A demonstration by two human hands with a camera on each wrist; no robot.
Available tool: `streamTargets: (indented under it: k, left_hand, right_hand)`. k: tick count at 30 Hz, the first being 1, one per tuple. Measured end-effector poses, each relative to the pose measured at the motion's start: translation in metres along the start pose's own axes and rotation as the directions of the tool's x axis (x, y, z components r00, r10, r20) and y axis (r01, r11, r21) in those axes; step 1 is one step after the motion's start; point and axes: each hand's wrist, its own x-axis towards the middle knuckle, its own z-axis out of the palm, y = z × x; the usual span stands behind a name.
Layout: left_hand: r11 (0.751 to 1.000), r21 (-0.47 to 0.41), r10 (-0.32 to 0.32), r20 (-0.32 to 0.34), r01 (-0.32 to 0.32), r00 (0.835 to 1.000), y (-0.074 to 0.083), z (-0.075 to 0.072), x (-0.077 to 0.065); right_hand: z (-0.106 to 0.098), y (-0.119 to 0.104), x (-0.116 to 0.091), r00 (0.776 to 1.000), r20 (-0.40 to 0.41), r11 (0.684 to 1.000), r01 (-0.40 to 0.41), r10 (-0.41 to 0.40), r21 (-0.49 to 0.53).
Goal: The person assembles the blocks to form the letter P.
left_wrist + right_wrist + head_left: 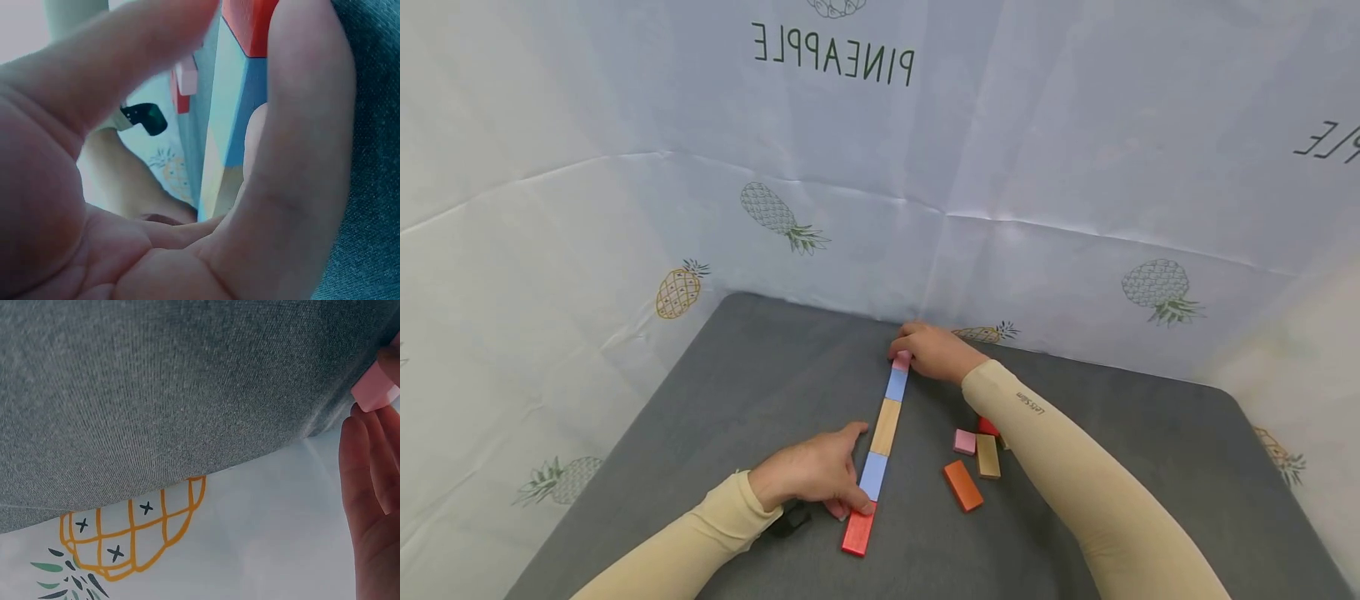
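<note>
- Row of blocks (pixel 886 427): on the grey table (pixel 782 375), end to end; red block (pixel 857 537) nearest, then blue, bare wood, blue, and pink end block (pixel 902 361) farthest, near the cloth.
- Handling, judged by look: small painted or bare wood; light, rigid, not fragile; smooth faces perhaps a little slippery. Best taken by opposite long sides; a bump at one end could skew the line.
- Right hand (pixel 942 352): pinching the pink end block.
- Left hand (pixel 811 471): thumb at the red-blue join, a finger against the red block's side, apparently a light pinch; index stretched beside the row.
- Right of row, apart: orange block (pixel 963 486), small pink cube (pixel 965 442), upright-looking tan block (pixel 988 457), another red piece (pixel 987 426) part-hidden by the sleeve (pixel 1045 433).
- Beyond: pineapple-print cloth (pixel 880 150).
</note>
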Motion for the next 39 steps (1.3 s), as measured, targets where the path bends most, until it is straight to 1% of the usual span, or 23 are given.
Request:
streamTargets:
  k: [5,10,17,21,24,27,31,34,35,36,39]
  left_hand:
    - [1.000,-0.026,0.000,-0.017,-0.001,1.000,0.000,0.003,0.002]
    - [1.000,-0.014,-0.003,-0.032,0.002,0.999,0.000,0.004,0.003]
    - [1.000,-0.008,-0.011,-0.035,0.011,0.999,0.000,0.004,0.005]
    - [1.000,-0.007,-0.015,-0.040,0.015,0.999,0.000,0.005,0.007]
    - [1.000,-0.013,-0.018,-0.048,0.017,0.999,0.001,0.003,0.006]
    - [1.000,-0.013,-0.014,-0.052,0.013,0.999,0.004,0.005,0.007]
    - [1.000,-0.014,-0.012,-0.054,0.011,0.998,0.004,0.005,0.006]
    - [1.000,-0.016,-0.016,-0.046,0.015,0.999,0.003,0.005,0.007]
    - [1.000,-0.017,-0.017,-0.044,0.016,0.999,0.003,0.005,0.007]
    - [1.000,-0.021,-0.019,-0.042,0.019,0.999,0.003,0.005,0.007]
    - [0.999,-0.026,-0.020,-0.038,0.019,0.999,0.003,0.006,0.008]
  right_hand:
    - [0.002,0.000,-0.002,1.000,0.027,1.000,-0.016,0.015,0.013]
    - [0.001,-0.002,-0.003,0.998,0.058,1.000,-0.025,0.024,0.019]
    - [-0.003,-0.007,-0.007,0.997,0.077,0.999,-0.033,0.031,0.030]
    - [-0.006,-0.005,-0.014,0.994,0.084,0.994,-0.081,0.075,0.079]
    - [-0.011,0.000,-0.025,0.987,0.081,0.981,-0.151,0.142,0.120]
    - [-0.016,0.010,-0.050,0.971,0.071,0.961,-0.237,0.229,0.142]
    - [-0.020,0.023,-0.090,0.949,0.062,0.931,-0.315,0.308,0.186]
    - [-0.020,0.028,-0.121,0.923,0.055,0.891,-0.381,0.380,0.245]
    - [-0.020,0.028,-0.131,0.912,0.051,0.876,-0.405,0.407,0.263]
    - [-0.019,0.029,-0.140,0.896,0.046,0.855,-0.435,0.441,0.282]
    - [-0.015,0.028,-0.162,0.838,0.033,0.787,-0.523,0.544,0.326]
